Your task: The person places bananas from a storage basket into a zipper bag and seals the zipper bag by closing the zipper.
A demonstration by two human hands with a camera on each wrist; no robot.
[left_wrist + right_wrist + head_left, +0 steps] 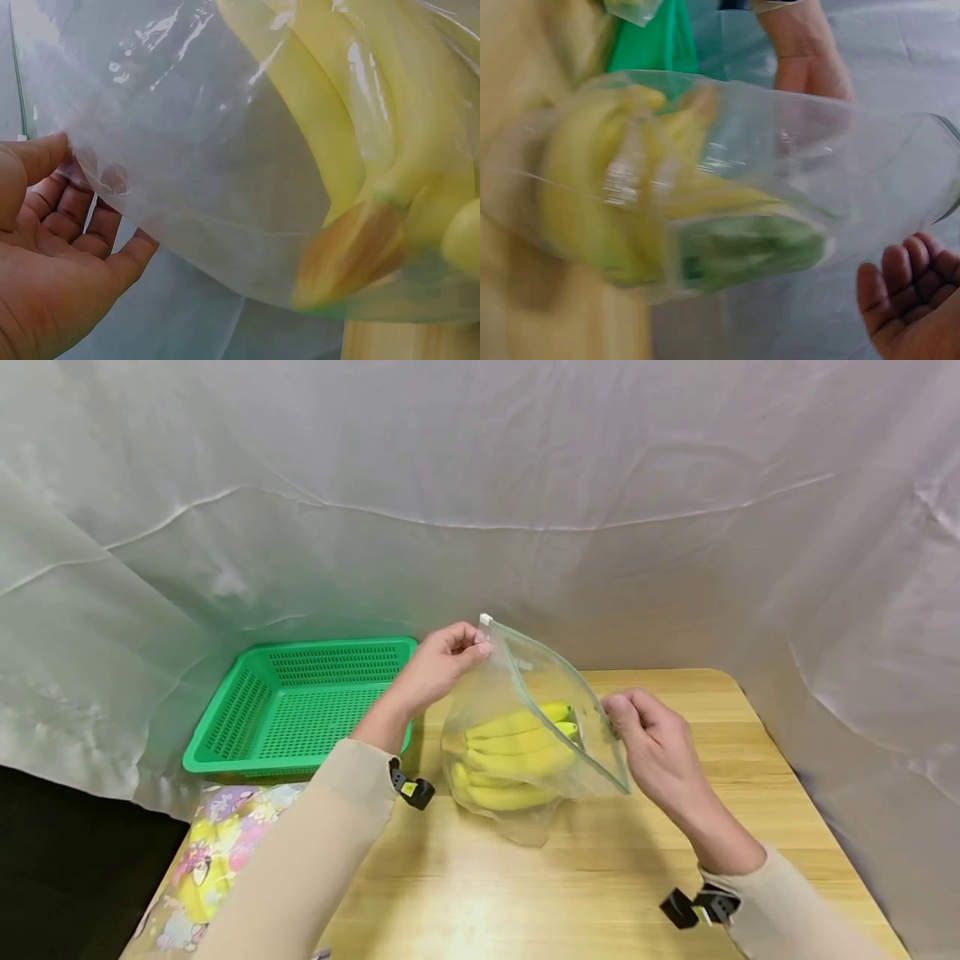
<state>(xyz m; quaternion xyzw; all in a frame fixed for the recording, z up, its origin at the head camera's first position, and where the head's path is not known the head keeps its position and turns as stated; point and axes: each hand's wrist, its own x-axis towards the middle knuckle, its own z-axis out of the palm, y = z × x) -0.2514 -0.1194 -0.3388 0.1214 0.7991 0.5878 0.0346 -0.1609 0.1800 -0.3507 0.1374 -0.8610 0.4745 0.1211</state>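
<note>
A clear zip bag point(536, 827) with a green-edged mouth stands gaping on the wooden table. Inside it lies a bunch of bananas point(517, 752), its brown stem end visible in the left wrist view point(352, 251). My left hand point(442, 664) pinches the bag's upper corner beside the white zip slider point(486, 619), thumb against the fingers. At the opposite side of the mouth, my right hand point(656, 747) holds the rim with thumb and curled fingers. The right wrist view shows its fingers beside the bag, but the pinch itself is hidden.
A green plastic basket point(341, 718) stands behind my left forearm. Near the table's left edge lies a colourful cartoon-printed package point(217, 852). The wooden tabletop point(645, 877) extends to the right, and grey cloth point(480, 452) hangs around the table's back and sides.
</note>
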